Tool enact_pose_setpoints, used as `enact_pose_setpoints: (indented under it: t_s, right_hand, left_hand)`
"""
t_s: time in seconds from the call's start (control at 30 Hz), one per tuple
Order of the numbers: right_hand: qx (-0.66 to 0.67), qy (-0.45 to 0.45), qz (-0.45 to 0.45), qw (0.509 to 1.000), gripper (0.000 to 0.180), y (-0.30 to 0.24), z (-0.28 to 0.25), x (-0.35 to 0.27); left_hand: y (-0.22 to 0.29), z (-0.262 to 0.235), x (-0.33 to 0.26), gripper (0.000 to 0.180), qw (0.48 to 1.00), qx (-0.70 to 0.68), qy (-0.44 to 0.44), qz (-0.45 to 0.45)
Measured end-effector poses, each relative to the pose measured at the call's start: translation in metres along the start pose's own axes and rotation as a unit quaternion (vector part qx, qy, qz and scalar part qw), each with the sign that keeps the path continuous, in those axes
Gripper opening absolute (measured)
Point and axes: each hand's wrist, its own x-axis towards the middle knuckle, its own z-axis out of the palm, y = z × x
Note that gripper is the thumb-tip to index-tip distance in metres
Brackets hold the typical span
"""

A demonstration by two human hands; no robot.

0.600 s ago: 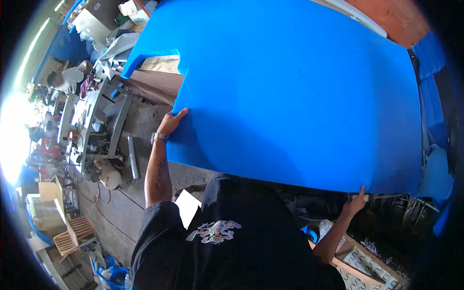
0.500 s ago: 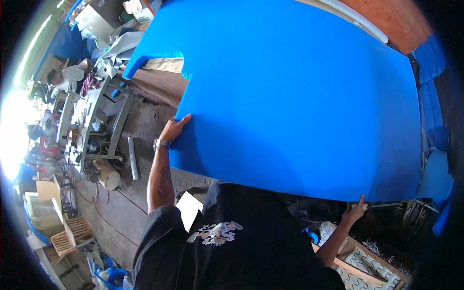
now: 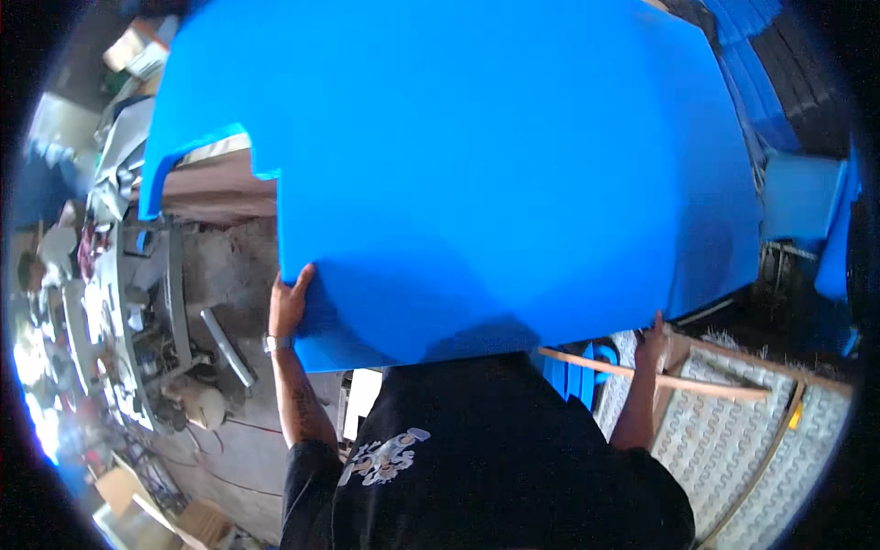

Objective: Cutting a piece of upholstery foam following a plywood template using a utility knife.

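Left hand point(image 3: 290, 302) clasped on the left lower edge of the blue sheet point(image 3: 477, 165), watch at the wrist. Right hand point(image 3: 653, 332) gripping the sheet's right lower corner. Sheet raised in front, filling most of the view, notch cut at its upper left. Below: black shirt point(image 3: 486, 458). Left: cluttered surface point(image 3: 128, 302). Right: wooden frame point(image 3: 733, 390) over patterned panel point(image 3: 770, 440).

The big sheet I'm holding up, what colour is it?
Bright, plain blue sheet, held by left hand and right hand; shows in the head view.
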Motion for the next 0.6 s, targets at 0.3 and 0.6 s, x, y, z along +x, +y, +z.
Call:
enact_pose_setpoints:
  t_s: [0.3,0.6]
  right_hand:
    - [0.205,0.026,0.156,0.966,0.04,-0.022,0.026,0.012]
    - [0.198,-0.076,0.015,0.977,0.024,0.031,0.017,0.032]
  left_hand:
    - [0.009,0.007,0.033,0.052,0.977,-0.096,-0.075,-0.178]
    - [0.047,0.034,0.004,0.048,0.995,-0.083,-0.049,-0.018]
